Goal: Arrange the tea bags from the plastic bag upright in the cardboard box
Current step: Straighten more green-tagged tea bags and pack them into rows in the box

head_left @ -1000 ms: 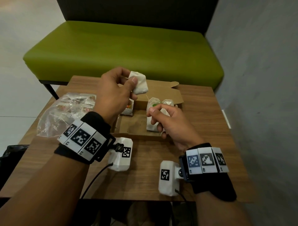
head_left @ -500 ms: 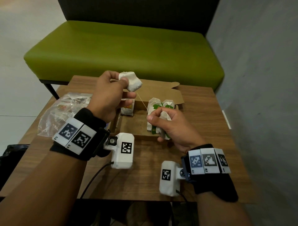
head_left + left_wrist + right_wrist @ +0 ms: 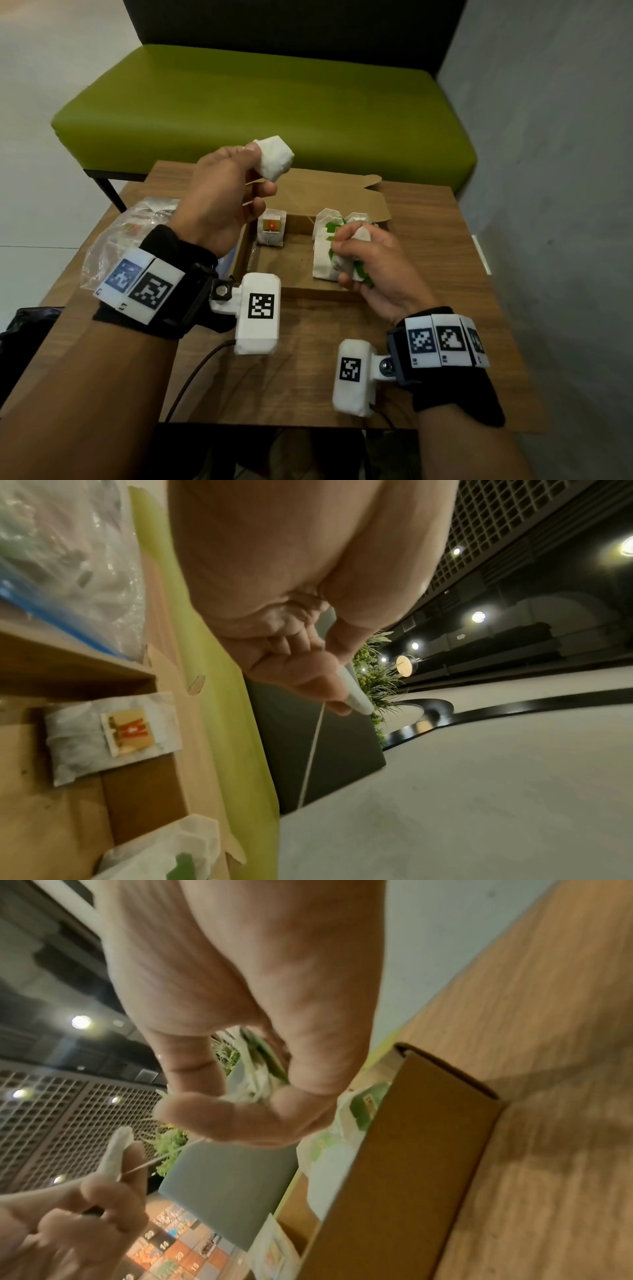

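My left hand [image 3: 256, 161] is raised over the back left of the open cardboard box [image 3: 301, 289] and pinches a white tea bag [image 3: 275, 161] between thumb and fingers. A thin string [image 3: 311, 758] runs from this tea bag [image 3: 356, 693] down to my right hand [image 3: 346, 246]. That hand is curled round a green-tagged tea bag [image 3: 361, 236] at the box's right side, its thumb [image 3: 205, 1115] pressing the string. More green-tagged tea bags [image 3: 323, 255] stand upright there. One tea bag with a red-and-yellow tag [image 3: 270, 230] leans on the left wall.
The clear plastic bag [image 3: 130, 236] with more tea bags lies on the wooden table [image 3: 428, 240], left of the box. A green bench [image 3: 274, 102] stands behind the table and a grey wall [image 3: 548, 171] runs along the right. The box's lid flap [image 3: 342, 192] stands open at the back.
My left hand has lifted the white tea bag higher and farther back, drawing its string out. The right hand has closed round the green-tagged tea bag at the box's right.
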Action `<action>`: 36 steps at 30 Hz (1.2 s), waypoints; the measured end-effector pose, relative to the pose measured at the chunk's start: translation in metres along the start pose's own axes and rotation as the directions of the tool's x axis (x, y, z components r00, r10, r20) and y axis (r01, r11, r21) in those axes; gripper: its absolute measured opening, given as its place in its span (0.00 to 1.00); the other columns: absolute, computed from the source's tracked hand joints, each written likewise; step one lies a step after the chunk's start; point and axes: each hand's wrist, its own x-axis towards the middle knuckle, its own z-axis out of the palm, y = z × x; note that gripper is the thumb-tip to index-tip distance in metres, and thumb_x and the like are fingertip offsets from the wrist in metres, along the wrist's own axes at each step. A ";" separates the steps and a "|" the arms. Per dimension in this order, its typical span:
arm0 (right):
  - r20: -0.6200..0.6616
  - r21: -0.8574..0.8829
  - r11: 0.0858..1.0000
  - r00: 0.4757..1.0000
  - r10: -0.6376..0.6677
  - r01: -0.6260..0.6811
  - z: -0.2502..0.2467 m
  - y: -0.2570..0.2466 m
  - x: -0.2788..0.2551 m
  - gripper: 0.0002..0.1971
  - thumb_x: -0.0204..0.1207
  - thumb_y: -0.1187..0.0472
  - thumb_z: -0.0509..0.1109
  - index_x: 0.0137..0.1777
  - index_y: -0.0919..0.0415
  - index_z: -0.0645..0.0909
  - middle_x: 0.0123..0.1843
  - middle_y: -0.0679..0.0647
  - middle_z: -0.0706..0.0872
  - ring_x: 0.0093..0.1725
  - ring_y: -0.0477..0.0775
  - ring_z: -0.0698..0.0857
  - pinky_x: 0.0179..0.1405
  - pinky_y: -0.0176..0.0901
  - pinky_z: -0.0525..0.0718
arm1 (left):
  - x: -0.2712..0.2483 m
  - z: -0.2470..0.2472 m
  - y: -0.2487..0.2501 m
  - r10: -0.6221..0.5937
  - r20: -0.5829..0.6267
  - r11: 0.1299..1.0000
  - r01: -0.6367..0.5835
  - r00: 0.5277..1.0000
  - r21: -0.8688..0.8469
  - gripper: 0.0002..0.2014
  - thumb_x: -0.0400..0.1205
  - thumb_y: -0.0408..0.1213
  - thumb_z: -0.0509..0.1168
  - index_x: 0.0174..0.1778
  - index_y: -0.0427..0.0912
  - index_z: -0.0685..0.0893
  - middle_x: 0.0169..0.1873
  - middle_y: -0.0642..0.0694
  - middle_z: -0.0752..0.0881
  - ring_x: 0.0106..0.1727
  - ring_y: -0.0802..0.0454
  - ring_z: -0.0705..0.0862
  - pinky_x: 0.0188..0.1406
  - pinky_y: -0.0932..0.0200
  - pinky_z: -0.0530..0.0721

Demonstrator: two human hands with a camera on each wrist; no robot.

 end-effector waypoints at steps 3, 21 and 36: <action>-0.057 0.122 0.992 0.998 -0.032 0.039 -0.001 -0.003 0.000 0.14 0.78 0.69 0.74 0.38 0.52 0.76 0.39 0.48 0.84 0.37 0.44 0.82 0.25 0.33 0.80 | -0.005 0.001 0.005 0.056 0.096 0.996 -0.062 0.994 0.059 0.07 0.89 0.39 0.58 0.60 0.43 0.77 0.40 0.47 0.91 0.28 0.60 0.80 0.22 0.68 0.73; -0.122 0.292 0.948 0.988 -0.094 0.127 0.004 -0.005 0.001 0.14 0.81 0.79 0.63 0.45 0.61 0.84 0.46 0.58 0.87 0.42 0.51 0.84 0.31 0.35 0.88 | -0.009 0.009 0.001 0.122 0.218 0.987 -0.142 0.968 0.076 0.08 0.89 0.37 0.57 0.44 0.46 0.76 0.25 0.54 0.82 0.26 0.58 0.77 0.27 0.64 0.73; -0.182 0.258 0.965 0.983 -0.005 0.052 0.010 0.000 0.010 0.15 0.86 0.49 0.67 0.40 0.56 0.75 0.30 0.49 0.74 0.22 0.42 0.70 0.15 0.31 0.68 | -0.019 0.018 0.000 0.214 0.382 0.946 -0.288 0.899 0.148 0.05 0.87 0.32 0.62 0.47 0.46 0.76 0.30 0.55 0.85 0.34 0.57 0.87 0.24 0.65 0.80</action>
